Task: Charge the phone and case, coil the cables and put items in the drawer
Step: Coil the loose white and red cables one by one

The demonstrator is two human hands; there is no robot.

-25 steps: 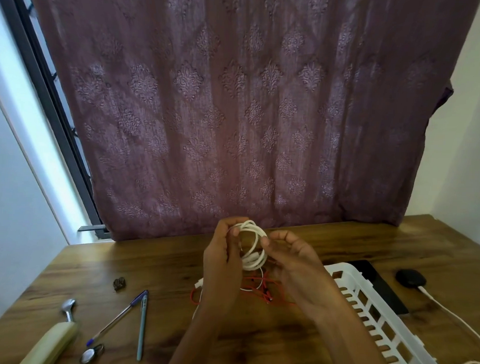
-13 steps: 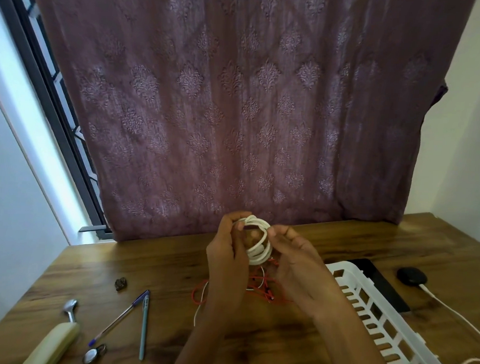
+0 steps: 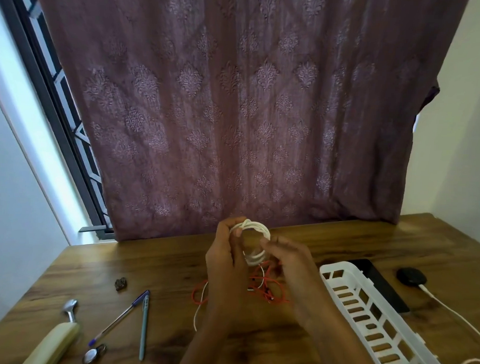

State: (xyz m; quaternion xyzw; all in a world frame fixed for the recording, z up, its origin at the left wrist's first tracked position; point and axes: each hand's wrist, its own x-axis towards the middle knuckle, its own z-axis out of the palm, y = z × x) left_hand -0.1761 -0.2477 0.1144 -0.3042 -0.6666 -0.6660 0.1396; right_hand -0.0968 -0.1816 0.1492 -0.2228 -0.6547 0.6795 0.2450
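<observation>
A white cable (image 3: 254, 238) is wound into a small coil held above the wooden table (image 3: 154, 263). My left hand (image 3: 226, 265) pinches the coil's top left, and my right hand (image 3: 287, 261) grips its right side. A loose white tail hangs down below my left hand. Under my hands a tangled red cable (image 3: 262, 287) lies on the table. A black phone (image 3: 379, 284) lies flat behind the white slotted basket (image 3: 365, 308). A black earbud case (image 3: 411, 276) sits at the right with a white charging cable (image 3: 446, 314) plugged into it.
Two pens (image 3: 136, 317), a cream-handled tool (image 3: 56, 338), a small metal key ring (image 3: 92, 355) and a dark lump (image 3: 121, 284) lie at the front left. A purple patterned curtain (image 3: 235, 113) hangs behind the table. White walls stand at both sides.
Both hands kept winding the white cable; the coil has grown rounder and tighter, and the hanging tail has shortened. The view shifted slightly.
</observation>
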